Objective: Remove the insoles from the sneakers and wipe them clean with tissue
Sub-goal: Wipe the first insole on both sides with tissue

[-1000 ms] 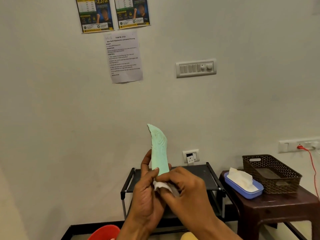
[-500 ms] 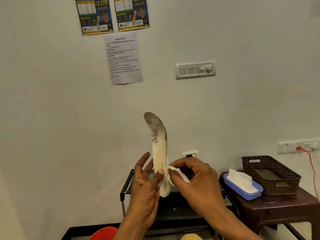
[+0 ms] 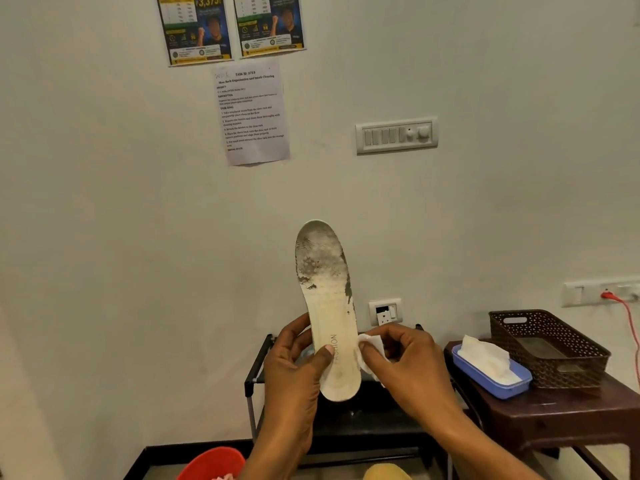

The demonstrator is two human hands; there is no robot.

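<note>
A cream insole (image 3: 329, 306) stands upright in front of me, its printed top face towards the camera and grey dirt patches over the toe half. My left hand (image 3: 294, 372) grips it near the heel, thumb on the front. My right hand (image 3: 405, 365) pinches a small crumpled white tissue (image 3: 372, 348) that touches the insole's right edge. No sneakers are visible.
A black shoe rack (image 3: 256, 368) stands against the wall behind my hands. On a dark brown stool (image 3: 571, 414) at the right sit a blue tissue box (image 3: 491, 372) and a brown woven basket (image 3: 547, 348). A red bin (image 3: 211, 464) is at the bottom.
The insole has turned from its green underside, through edge-on, to its dirty cream top face. My right hand with the tissue moved from the heel to the insole's right edge.
</note>
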